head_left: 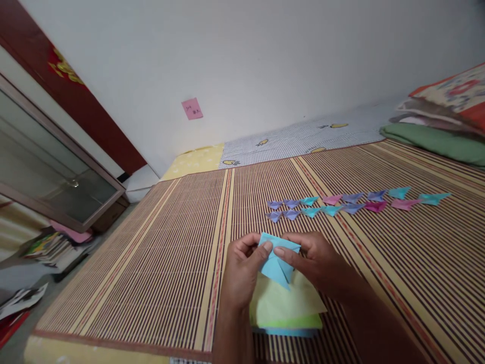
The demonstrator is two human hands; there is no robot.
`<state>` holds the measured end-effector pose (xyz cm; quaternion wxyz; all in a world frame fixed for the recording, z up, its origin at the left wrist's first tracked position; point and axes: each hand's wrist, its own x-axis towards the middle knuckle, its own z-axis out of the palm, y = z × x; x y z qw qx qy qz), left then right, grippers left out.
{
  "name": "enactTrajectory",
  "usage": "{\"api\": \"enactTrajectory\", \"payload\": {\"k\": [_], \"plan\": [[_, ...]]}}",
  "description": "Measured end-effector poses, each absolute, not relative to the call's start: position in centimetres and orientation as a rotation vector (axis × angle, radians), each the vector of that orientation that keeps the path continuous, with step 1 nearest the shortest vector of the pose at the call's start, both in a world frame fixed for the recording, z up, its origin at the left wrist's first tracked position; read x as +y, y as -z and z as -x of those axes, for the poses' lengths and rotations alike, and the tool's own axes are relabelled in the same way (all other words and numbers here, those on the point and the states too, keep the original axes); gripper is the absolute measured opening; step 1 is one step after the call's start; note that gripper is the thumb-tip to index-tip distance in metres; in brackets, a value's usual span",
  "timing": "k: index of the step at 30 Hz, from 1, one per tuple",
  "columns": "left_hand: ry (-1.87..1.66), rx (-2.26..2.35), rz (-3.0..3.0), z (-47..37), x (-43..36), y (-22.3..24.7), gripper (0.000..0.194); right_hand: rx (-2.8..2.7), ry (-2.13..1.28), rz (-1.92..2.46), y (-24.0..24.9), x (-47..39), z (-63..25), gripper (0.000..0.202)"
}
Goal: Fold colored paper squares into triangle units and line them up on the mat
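Note:
A light blue folded paper [279, 269] with a pointed lower end is held up between both hands. My left hand [242, 268] pinches its left side, thumb on the front face. On the right side, my right hand [316, 258] grips it with the thumb pressed on the front and fingers behind. Beneath the hands lies a stack of square paper sheets [286, 303], pale yellow on top, with green and blue edges showing under it. Two rows of small folded paper pieces [332, 211] in purple, blue, teal and pink lie beyond the hands.
The striped mat [170, 263] covers the bed. Folded bedding and a pillow [454, 106] are piled at the back right. A pink note [192, 108] is on the wall. A glass-paned door [49, 156] and stacked books [49, 247] are at the left.

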<state>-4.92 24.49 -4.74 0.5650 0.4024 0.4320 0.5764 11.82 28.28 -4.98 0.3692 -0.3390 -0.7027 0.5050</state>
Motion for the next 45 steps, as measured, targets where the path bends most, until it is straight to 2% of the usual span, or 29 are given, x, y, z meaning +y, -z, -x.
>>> {"api": "enactTrajectory", "payload": {"k": [9, 14, 16, 20, 30, 36, 45], "plan": [[-1.338, 1.100, -1.000, 4.7, 24.2, 4.5, 0.026, -1.801, -1.414, 0.786, 5.2, 28.7, -12.6, 0.047], [-1.274, 1.154, -1.117, 4.4, 24.2, 4.1, 0.029, -1.757, -1.127, 0.910, 4.8, 28.7, -11.8, 0.018], [-1.262, 1.170, -1.157, 4.2, 24.3, 4.2, 0.030, -1.788, -0.996, 0.894, 4.7, 28.6, -11.5, 0.012], [-1.245, 1.164, -1.165, 4.2, 24.4, 4.3, 0.030, -1.806, -0.876, 0.875, 4.7, 28.5, -11.3, 0.020], [-1.294, 1.108, -1.060, 4.4, 24.5, 4.2, 0.037, -1.724, -1.047, 0.855, 4.7, 28.2, -10.8, 0.028], [-1.288, 1.112, -1.122, 4.5, 24.3, 4.4, 0.036, -1.753, -0.976, 0.849, 4.7, 28.2, -10.8, 0.017], [-1.209, 1.141, -1.163, 4.3, 24.3, 4.4, 0.024, -1.639, -0.810, 0.975, 4.6, 28.0, -10.2, 0.020]]}}
